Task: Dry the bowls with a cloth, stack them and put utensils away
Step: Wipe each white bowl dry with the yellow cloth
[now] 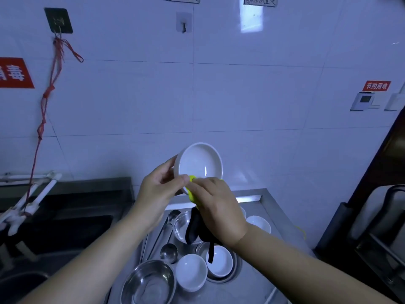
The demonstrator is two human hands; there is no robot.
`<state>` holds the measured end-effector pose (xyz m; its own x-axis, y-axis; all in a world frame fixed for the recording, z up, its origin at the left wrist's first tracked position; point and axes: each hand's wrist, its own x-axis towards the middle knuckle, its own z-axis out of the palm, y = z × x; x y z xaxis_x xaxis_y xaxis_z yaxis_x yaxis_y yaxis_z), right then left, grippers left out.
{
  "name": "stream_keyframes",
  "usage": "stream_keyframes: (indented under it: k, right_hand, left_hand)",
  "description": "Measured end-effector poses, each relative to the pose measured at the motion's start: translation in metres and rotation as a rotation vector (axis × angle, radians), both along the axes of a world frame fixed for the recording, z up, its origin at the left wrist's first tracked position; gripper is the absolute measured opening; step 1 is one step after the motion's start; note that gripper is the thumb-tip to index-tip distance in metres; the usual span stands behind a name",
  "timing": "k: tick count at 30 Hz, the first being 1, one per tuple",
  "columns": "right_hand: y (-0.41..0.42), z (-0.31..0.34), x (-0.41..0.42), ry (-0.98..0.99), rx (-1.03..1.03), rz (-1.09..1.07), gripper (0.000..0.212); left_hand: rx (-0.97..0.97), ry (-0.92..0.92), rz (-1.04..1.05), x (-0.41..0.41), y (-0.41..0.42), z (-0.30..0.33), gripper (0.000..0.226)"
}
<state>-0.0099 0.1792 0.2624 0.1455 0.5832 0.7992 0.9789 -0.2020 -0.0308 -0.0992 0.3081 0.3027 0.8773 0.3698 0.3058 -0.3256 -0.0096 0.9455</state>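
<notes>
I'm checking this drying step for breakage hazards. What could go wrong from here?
The left hand holds the white bowl only by its rim, tilted in the air above the steel counter; rubbing by the right hand with the yellow cloth might knock it loose. The cloth's dark strap dangles into a white bowl below and could drag it.

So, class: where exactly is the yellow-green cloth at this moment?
In the head view, the yellow-green cloth sits centre frame, pinched by the right hand against the lower rim of the raised white bowl, which the left hand holds.
</notes>
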Motion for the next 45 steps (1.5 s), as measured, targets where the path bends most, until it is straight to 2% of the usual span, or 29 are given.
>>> stream_keyframes:
  k: [2, 5, 8, 11, 15, 17, 19, 23, 26, 29, 32, 35, 38, 43, 45]
  right_hand:
    - [-0.006, 0.001, -0.002, 0.019, -0.137, 0.035, 0.046]
    - [-0.027, 0.014, 0.014, -0.204, -0.419, 0.044, 0.041]
    - [-0.032, 0.032, 0.026, -0.308, -0.461, -0.056, 0.044]
    - [-0.023, 0.037, 0.019, -0.129, -0.442, -0.069, 0.067]
    - [-0.014, 0.033, -0.003, 0.401, -0.413, 0.201, 0.083]
    - [-0.014, 0.030, -0.011, 0.498, -0.372, 0.280, 0.084]
    - [-0.017, 0.023, -0.006, 0.355, -0.381, 0.326, 0.076]
    - [-0.034, 0.023, 0.034, -0.225, -0.540, 0.286, 0.042]
    - [-0.041, 0.042, 0.058, -0.626, -0.495, 0.223, 0.032]
    - [-0.040, 0.055, 0.069, -0.841, -0.429, 0.162, 0.034]
    - [-0.039, 0.053, 0.069, -0.887, -0.419, 0.065, 0.040]
    - [-0.037, 0.032, 0.064, -0.711, -0.359, -0.048, 0.040]
    - [-0.028, 0.001, 0.045, -0.317, -0.248, -0.103, 0.041]
    - [-0.005, -0.002, -0.018, 0.325, 0.069, 0.010, 0.055]
    - [-0.002, -0.001, -0.027, 0.463, 0.149, 0.049, 0.054]
  left_hand:
    - [0.020, 0.039, -0.008, -0.003, 0.006, 0.003, 0.055]
    - [0.008, 0.094, -0.018, -0.009, 0.014, 0.005, 0.052]
    - [-0.004, 0.125, -0.058, -0.013, 0.013, 0.005, 0.050]
    - [-0.001, 0.123, -0.088, -0.010, 0.008, 0.004, 0.052]
    - [-0.034, 0.090, -0.072, -0.007, 0.006, 0.006, 0.057]
    - [-0.021, 0.093, -0.066, -0.007, 0.010, 0.008, 0.061]
    - [0.023, 0.107, -0.070, -0.009, 0.014, 0.013, 0.058]
    - [0.040, 0.173, -0.089, -0.011, 0.017, 0.016, 0.061]
    - [0.081, 0.280, -0.174, -0.010, 0.014, 0.020, 0.062]
    - [0.168, 0.365, -0.280, -0.007, 0.014, 0.033, 0.058]
    - [0.224, 0.372, -0.239, -0.004, 0.015, 0.044, 0.051]
    - [0.154, 0.286, -0.083, -0.001, 0.011, 0.042, 0.044]
    - [0.017, 0.204, 0.039, 0.004, 0.005, 0.032, 0.046]
    - [-0.105, 0.160, 0.142, 0.010, -0.012, 0.011, 0.053]
    - [-0.121, 0.160, 0.148, 0.009, -0.015, 0.006, 0.051]
